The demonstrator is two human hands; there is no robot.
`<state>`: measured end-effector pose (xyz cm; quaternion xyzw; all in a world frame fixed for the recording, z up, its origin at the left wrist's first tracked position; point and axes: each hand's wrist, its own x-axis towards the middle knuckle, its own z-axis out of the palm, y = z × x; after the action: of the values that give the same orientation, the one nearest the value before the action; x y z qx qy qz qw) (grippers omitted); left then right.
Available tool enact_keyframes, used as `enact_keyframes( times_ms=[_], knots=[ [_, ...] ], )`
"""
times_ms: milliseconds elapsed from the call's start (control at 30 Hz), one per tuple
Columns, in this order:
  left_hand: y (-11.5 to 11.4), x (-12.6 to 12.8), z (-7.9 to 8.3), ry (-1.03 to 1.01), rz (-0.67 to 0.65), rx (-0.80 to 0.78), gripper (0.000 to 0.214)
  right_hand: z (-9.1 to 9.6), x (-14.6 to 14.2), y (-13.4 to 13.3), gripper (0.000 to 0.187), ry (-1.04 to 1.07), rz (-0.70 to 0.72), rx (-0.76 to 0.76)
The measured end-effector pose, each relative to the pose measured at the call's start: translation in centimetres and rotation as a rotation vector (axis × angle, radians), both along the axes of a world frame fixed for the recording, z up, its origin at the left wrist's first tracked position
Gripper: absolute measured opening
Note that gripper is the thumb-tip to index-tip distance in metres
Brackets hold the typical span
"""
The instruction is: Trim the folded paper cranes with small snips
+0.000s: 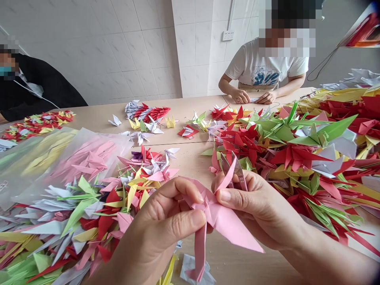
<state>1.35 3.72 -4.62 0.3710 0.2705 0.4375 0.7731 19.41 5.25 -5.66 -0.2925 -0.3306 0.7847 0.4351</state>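
Note:
A pink paper crane (221, 219) hangs between both my hands, just above the wooden table (190, 156). My left hand (160, 225) pinches its left side between thumb and fingers. At the crane's centre my right hand (258, 206) grips it with the thumb on top, a pink point sticking up past the fingers. A folded pink strip dangles below the left thumb.
Heaps of folded cranes in red, green, yellow, white and pink (297, 154) cover the right side, and another heap (89, 213) lies at the left beside clear plastic bags (53, 158). A person in white (264, 67) folds paper opposite. A person in black (35, 87) sits far left.

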Motion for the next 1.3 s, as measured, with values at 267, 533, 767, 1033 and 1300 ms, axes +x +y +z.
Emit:
enact_keyframes(
  times_ms=[267, 533, 767, 1033, 1300],
  knots=[
    [0.1, 0.1, 0.3, 0.114, 0.065, 0.013, 0.010, 0.0, 0.7, 0.0, 0.024, -0.105, -0.041, 0.153],
    [-0.3, 0.4, 0.0, 0.279, 0.099, 0.107, 0.012, 0.4, 2.3, 0.2, 0.021, -0.383, -0.337, 0.447],
    [-0.2, 0.2, 0.4, 0.166, 0.043, 0.083, 0.009, 0.8, 2.0, 0.6, 0.029, -0.294, -0.286, 0.312],
    [-0.9, 0.4, 0.5, 0.116, 0.180, 0.006, 0.013, 0.7, 0.9, 0.7, 0.037, -0.076, -0.136, 0.150],
    [-2.0, 0.4, 0.7, 0.011, 0.229, -0.008, 0.016, 0.4, -0.1, 0.2, 0.037, -0.055, -0.086, 0.079]
  ],
)
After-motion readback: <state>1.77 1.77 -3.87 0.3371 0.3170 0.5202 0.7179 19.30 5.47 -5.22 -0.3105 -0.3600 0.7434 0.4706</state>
